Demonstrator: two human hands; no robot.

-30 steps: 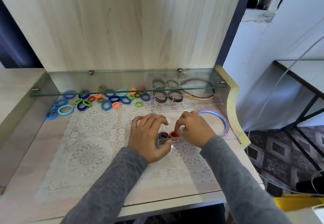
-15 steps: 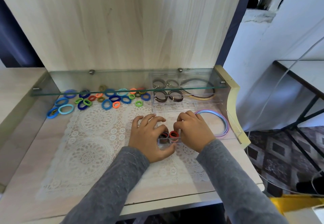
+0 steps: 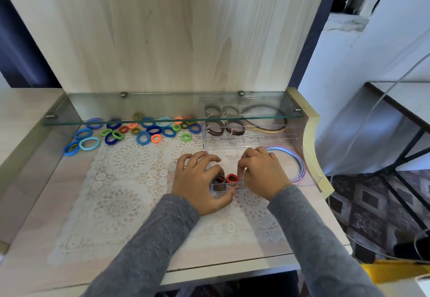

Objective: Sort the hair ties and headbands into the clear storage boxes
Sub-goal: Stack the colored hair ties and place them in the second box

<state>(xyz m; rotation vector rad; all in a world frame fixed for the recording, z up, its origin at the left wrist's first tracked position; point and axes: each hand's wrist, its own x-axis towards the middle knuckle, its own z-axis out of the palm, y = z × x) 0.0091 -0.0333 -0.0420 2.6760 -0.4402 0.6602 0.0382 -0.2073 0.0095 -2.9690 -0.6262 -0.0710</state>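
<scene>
A small clear storage box [image 3: 223, 191] sits on the lace mat, with a red hair tie [image 3: 231, 178] and a dark hair tie [image 3: 218, 178] standing in it. My left hand [image 3: 197, 180] grips the box's left side, thumb along its front wall. My right hand [image 3: 263, 173] is at the box's right end, its fingertips pinching at the red hair tie. Several loose coloured hair ties [image 3: 144, 134] lie at the back left. Pastel headbands [image 3: 296, 164] lie right of my right hand.
A larger clear box [image 3: 251, 139] at the back holds brown hair ties [image 3: 235, 130] and a brown headband [image 3: 267, 113]. A glass shelf [image 3: 162, 120] overhangs the back of the desk. The lace mat [image 3: 130, 180] covers the desk's middle; the desk edge drops off at right.
Both hands stayed at the small box. My left fingers have closed in a little around its left side, and my right fingertips shifted slightly at the red tie.
</scene>
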